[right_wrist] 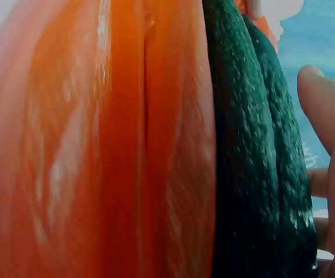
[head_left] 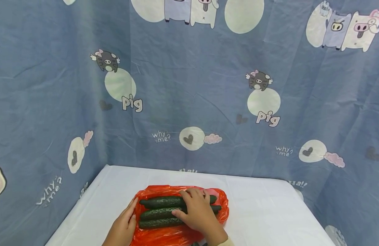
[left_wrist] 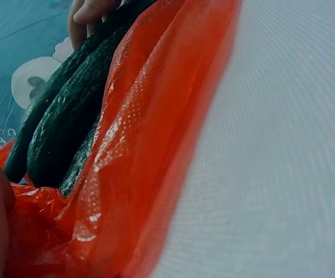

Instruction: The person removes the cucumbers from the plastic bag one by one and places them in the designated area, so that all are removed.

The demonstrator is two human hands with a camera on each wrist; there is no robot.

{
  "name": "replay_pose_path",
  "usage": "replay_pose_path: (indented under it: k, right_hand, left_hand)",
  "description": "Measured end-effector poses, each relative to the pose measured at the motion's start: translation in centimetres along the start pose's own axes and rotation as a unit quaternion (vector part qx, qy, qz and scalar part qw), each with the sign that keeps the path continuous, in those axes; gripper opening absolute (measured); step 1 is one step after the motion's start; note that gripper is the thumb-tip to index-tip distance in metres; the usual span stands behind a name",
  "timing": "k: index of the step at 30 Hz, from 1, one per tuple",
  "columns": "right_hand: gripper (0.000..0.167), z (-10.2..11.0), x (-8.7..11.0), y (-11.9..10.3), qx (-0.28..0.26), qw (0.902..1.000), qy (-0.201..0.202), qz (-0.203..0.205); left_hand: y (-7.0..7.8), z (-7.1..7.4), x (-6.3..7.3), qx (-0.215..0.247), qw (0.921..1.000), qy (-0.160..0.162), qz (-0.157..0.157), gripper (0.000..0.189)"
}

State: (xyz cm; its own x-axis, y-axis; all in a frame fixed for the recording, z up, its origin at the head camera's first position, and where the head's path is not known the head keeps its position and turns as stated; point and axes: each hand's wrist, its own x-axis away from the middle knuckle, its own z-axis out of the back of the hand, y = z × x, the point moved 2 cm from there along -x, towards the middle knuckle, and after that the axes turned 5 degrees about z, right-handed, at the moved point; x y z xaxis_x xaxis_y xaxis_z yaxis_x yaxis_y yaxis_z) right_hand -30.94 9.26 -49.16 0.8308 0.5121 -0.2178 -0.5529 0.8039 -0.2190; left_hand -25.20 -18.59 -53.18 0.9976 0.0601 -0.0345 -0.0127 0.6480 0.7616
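Three dark green cucumbers (head_left: 160, 213) lie side by side in an orange-red plastic bag (head_left: 165, 235), its rim turned outward around them. My right hand (head_left: 197, 210) rests over their right half, fingers bent across the far cucumber (head_left: 161, 202) and thumb above the middle one. In the right wrist view, the thumb (right_wrist: 323, 110) stands apart from the cucumbers, and the other fingers show behind them. At the bag's left side, my left hand (head_left: 123, 223) touches the rim with extended fingers. Only part of that hand shows in the left wrist view, beside crumpled plastic.
The bag sits on a white-covered table (head_left: 257, 212), which extends to both sides. A blue curtain (head_left: 189, 102) with cartoon pigs hangs behind it and at the sides. Small dark things (head_left: 195, 244) at the bottom edge are mostly cut off.
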Motion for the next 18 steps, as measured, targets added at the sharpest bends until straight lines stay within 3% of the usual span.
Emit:
replay_pose_path:
  k: [9, 18]
  right_hand:
    - [0.077, -0.9, -0.5, -0.9, 0.023, 0.9994, 0.020, -0.014]
    - [0.069, -1.7, -0.5, -1.0, 0.031, 0.9983, 0.042, -0.024]
  left_hand:
    - [-0.1, -0.1, -0.2, -0.001, 0.9999, -0.009, 0.007, 0.063]
    - [0.1, 0.1, 0.2, -0.007, 0.9999, 0.011, -0.007, 0.062]
